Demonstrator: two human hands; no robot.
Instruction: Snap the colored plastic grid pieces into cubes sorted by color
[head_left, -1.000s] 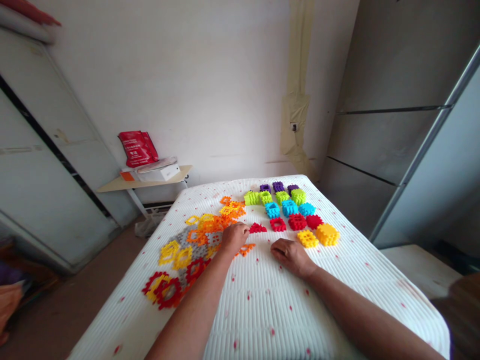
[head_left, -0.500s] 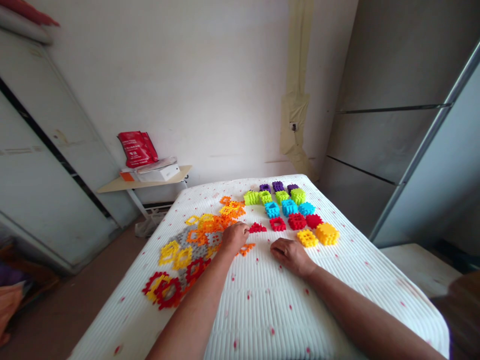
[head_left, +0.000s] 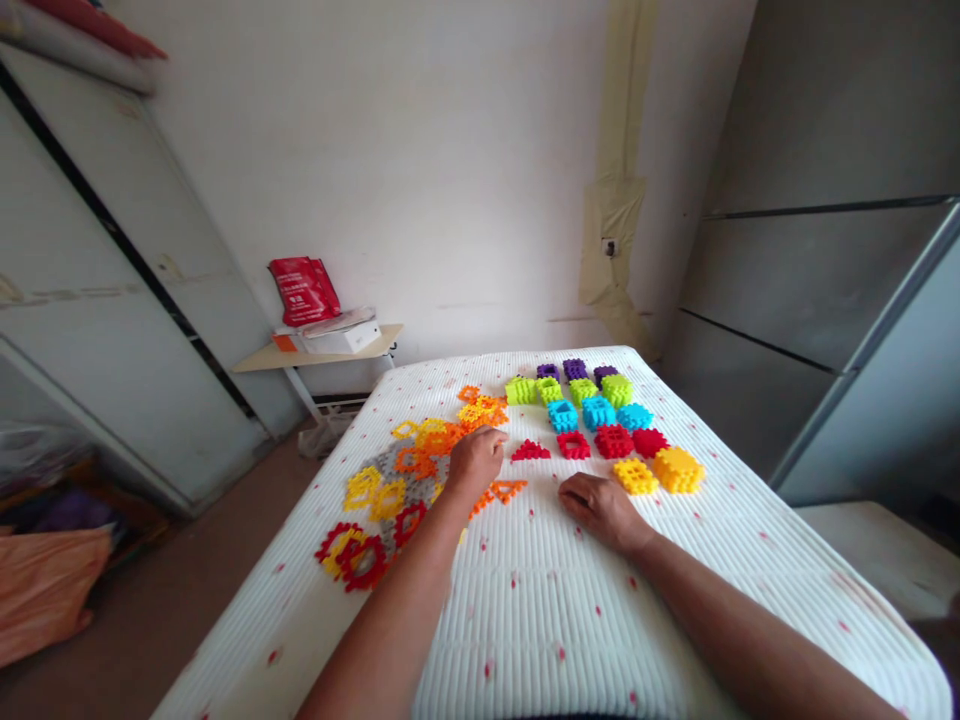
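My left hand (head_left: 477,463) rests curled on the bed at the edge of a spread of flat interlocking plastic frames, touching orange ones (head_left: 471,420); whether it holds a piece cannot be seen. Just below it lies a small orange piece (head_left: 499,491). My right hand (head_left: 600,512) lies loosely curled on the ribbed white mattress (head_left: 525,640), holding nothing, nearest a yellow waffle block (head_left: 635,476). Beyond both hands stand rows of purple, lime (head_left: 577,391), cyan (head_left: 598,413) and red (head_left: 613,441) blocks. A red triangle (head_left: 531,451) lies closest. Yellow (head_left: 363,488), grey (head_left: 397,470) and red (head_left: 352,560) frames lie left.
A small shelf (head_left: 319,350) holds a white box (head_left: 330,338) and a red bag (head_left: 304,290) beyond the mattress. Pale cabinet doors (head_left: 127,280) stand left, grey panels (head_left: 810,280) right. A brown floor (head_left: 187,560) and an orange bag (head_left: 45,590) lie left.
The whole scene has shifted slightly right in view as my head turned. Both hands stay in nearly the same place among the pieces, and no piece has visibly moved.
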